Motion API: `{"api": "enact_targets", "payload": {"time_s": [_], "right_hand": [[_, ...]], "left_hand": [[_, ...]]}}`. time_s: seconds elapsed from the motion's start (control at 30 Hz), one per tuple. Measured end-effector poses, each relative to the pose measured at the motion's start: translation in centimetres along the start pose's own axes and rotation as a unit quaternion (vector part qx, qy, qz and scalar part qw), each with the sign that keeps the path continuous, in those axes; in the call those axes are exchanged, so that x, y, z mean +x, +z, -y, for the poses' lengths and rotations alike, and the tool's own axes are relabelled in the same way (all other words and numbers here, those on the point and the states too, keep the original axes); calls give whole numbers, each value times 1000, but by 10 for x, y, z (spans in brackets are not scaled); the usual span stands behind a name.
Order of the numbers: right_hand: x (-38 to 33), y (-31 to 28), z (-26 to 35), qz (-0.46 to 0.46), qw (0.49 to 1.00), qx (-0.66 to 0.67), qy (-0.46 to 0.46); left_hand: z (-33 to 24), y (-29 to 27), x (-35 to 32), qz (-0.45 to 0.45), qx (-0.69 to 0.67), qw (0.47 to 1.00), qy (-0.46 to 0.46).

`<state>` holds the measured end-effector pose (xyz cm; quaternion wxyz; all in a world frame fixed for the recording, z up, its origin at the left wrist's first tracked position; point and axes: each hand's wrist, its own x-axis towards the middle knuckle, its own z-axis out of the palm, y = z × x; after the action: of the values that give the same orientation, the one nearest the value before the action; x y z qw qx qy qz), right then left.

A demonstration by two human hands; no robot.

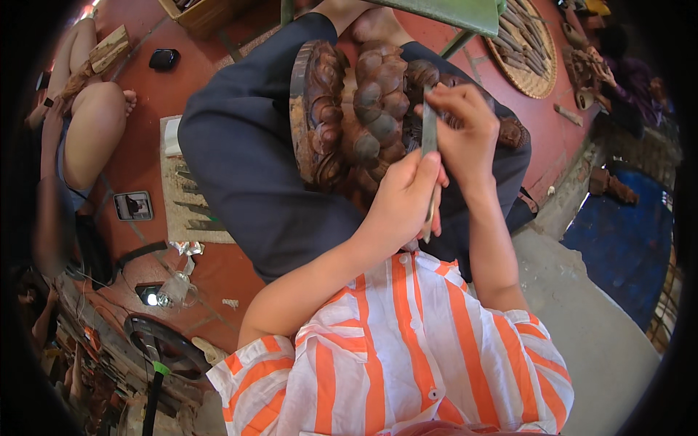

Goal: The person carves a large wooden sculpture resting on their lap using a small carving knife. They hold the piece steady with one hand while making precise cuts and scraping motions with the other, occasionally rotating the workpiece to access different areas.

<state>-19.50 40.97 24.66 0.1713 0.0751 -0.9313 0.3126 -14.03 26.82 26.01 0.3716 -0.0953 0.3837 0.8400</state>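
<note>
Across my lap lies a dark brown wood carving (379, 98) with rows of rounded, overlapping lobes and a flat rim on its left side. Both my hands grip a long, flat, grey metal carving chisel (430, 132), slanted over the carving's right part. My left hand (404, 198) is wrapped round its lower length, close to my shirt. Higher up, my right hand (467, 125) closes on the upper part, its fingers beside the carved surface. The chisel's upper end meets the carving near my right fingers; exact contact there cannot be made out.
A round woven tray (525, 81) of several long tools lies at upper right, beside a green stool (454, 14). On the left are a mat (173, 190) with blades, a phone (133, 206), a black case (164, 59) and a fan (163, 349). Other people sit on both sides.
</note>
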Motion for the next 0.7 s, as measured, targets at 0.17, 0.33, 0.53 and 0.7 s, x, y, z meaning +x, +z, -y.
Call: {"api": "enact_targets", "payload": {"time_s": [0.17,0.33,0.53,0.7], "right_hand": [[-2,-1,-5,22,997,-44,-56],[17,-7,1,29,999,21,23],[7,-11,5,84,995,-44,-7],[14,-10,11,79,995,-56,-2]], "left_hand": [[1,5,1,-10,-21,1000,-16],[-9,9,10,-14,3,1000,27],[-3,3,3,-4,-82,996,-33],[-6,-1,10,-2,-98,995,-29]]}}
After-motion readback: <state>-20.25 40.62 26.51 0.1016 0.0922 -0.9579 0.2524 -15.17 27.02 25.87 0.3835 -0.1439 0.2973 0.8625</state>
